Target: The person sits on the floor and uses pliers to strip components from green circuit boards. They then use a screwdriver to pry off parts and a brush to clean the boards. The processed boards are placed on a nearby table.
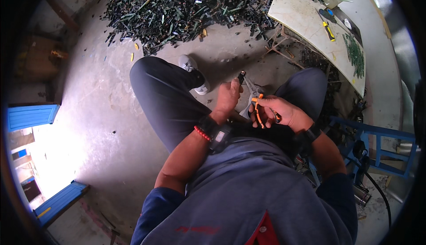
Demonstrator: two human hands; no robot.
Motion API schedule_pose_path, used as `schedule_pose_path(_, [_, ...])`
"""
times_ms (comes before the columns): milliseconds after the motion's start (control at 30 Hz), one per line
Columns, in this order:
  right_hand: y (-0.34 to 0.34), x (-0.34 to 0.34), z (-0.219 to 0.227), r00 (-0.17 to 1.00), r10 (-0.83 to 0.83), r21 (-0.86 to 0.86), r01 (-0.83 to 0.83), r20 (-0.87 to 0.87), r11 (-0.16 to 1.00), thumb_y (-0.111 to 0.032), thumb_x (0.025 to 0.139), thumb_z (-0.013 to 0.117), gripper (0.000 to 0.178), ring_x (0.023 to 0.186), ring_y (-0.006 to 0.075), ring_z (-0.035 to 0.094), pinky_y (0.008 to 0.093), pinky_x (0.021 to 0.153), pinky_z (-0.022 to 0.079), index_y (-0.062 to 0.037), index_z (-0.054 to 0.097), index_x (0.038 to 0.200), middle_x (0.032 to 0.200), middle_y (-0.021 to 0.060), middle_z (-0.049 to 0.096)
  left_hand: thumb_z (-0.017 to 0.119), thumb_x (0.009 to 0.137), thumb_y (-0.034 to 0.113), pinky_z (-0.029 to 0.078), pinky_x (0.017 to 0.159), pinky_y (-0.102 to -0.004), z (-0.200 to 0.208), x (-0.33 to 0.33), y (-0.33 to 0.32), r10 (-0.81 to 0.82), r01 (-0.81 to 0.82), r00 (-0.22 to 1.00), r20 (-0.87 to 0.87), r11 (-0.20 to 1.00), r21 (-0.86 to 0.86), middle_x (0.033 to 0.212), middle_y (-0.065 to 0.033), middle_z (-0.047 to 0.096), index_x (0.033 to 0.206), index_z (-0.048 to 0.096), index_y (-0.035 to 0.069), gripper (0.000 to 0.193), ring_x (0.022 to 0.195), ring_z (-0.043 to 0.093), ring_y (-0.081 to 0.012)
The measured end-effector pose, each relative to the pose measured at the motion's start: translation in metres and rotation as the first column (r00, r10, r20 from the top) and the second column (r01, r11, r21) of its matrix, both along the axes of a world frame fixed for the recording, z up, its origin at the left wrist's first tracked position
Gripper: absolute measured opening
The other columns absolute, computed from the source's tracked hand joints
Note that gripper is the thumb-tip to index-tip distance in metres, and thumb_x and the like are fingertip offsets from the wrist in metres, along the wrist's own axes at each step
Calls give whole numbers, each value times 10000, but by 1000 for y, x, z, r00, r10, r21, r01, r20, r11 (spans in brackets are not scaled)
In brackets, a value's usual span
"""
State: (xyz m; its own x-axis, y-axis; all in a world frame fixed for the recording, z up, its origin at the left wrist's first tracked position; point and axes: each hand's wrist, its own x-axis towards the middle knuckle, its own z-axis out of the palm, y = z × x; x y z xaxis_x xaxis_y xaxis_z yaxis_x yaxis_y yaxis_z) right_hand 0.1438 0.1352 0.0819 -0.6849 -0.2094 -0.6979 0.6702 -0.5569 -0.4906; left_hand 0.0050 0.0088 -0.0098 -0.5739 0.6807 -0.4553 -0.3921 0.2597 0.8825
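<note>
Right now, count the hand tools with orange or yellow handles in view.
2. The orange-handled pliers are in the right hand, over the lap. A yellow-handled screwdriver lies on the pale board at upper right. Others may be hidden.

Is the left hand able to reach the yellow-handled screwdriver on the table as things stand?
Probably not: the left hand holds a small dark piece, and the screwdriver lies far off beyond the right knee.

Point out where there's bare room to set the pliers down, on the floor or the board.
Bare concrete floor lies left of the raised knee, between the dark scrap pile and the blue frame. The pale board is free at its near-left end; its far end carries a yellow-handled screwdriver and green pieces. Under it is crowded.
</note>
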Motion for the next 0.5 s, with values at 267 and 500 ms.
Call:
schedule_pose_path(267, [-9,-2,-20,997,-42,1,42,-64,999,-393,946,451,372,730,207,660,244,499,476,-57,578,1042,864,106,665,441,943,440,224,388,-243,14,-1,-5,-36,33,996,78,999,39,529,49,371,764,537,15,471,427,302,-53])
schedule_pose_path(500, [-10,-6,-22,997,-75,2,75,-36,997,-398,947,449,390,673,197,654,245,479,492,-37,577,1020,853,130,660,442,940,437,282,403,-248,11,-1,-5,-47,48,997,-65,999,21,547,19,429,741,545,-3,493,445,366,-68])
